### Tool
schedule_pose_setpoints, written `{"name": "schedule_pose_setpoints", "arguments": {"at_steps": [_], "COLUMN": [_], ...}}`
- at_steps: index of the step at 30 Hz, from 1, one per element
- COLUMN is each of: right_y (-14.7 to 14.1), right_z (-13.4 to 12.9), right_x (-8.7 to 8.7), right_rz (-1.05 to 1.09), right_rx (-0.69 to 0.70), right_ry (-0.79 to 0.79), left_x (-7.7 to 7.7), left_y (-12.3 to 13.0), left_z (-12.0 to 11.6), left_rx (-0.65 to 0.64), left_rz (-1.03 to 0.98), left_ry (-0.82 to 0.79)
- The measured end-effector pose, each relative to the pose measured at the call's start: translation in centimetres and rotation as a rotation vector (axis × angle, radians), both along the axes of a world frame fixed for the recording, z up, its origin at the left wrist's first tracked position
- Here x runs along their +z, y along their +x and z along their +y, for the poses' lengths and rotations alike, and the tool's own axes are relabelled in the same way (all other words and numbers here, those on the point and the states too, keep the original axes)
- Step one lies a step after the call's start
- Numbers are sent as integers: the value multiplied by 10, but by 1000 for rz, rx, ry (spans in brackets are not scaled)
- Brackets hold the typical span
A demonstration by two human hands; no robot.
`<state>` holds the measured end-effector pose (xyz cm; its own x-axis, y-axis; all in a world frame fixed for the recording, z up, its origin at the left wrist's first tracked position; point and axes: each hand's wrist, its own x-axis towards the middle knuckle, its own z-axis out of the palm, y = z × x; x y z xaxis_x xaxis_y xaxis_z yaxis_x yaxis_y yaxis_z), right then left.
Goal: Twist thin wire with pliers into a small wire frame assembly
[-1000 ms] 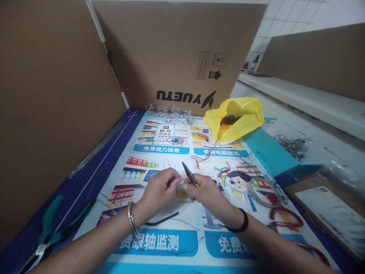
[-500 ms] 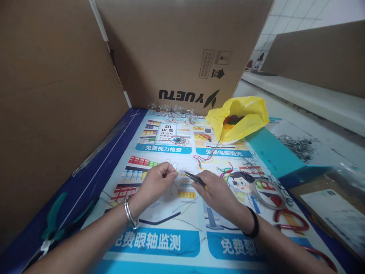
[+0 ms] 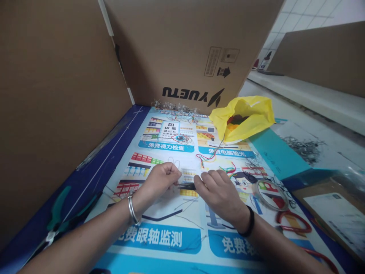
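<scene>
My left hand is closed in a pinch on a thin wire piece, whose pale loops stick up above the fingertips. Dark-jawed pliers lie in my right hand, its fingers wrapped round the handles. Their narrow tip points left and reaches the wire just below my left fingertips; whether the jaws grip it I cannot make out. Beneath both hands is a printed poster sheet. Several loose wires lie on it in front of my hands.
Green-handled pliers lie at left, red-handled scissors at right beside a round clear case. Farther back are a yellow bag, coloured threads and a wire pile. Cardboard walls stand behind and left.
My right hand has turned knuckles-up, and the pliers' tip has swung lower, under my left fingertips. My left hand keeps its pinch. The whole view has shifted slightly.
</scene>
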<state>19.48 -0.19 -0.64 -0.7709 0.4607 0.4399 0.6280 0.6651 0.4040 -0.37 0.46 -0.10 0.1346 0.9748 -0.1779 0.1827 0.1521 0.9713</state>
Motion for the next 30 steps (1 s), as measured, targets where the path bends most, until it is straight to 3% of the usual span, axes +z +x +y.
{"name": "schedule_pose_setpoints", "arguments": {"at_steps": [15,30], "right_y": [-2,-2], "right_z": [-2,-2], "right_x": [-2,-3], "right_rz": [8,18], "right_rx": [-1,0], "right_ry": [-79,-61], "left_x": [-4,-5], "left_y": [1,2], "left_z": [-1,-1], "left_rx": [4,-1], "left_rz": [7,35], "left_ry": [-23,-22]}}
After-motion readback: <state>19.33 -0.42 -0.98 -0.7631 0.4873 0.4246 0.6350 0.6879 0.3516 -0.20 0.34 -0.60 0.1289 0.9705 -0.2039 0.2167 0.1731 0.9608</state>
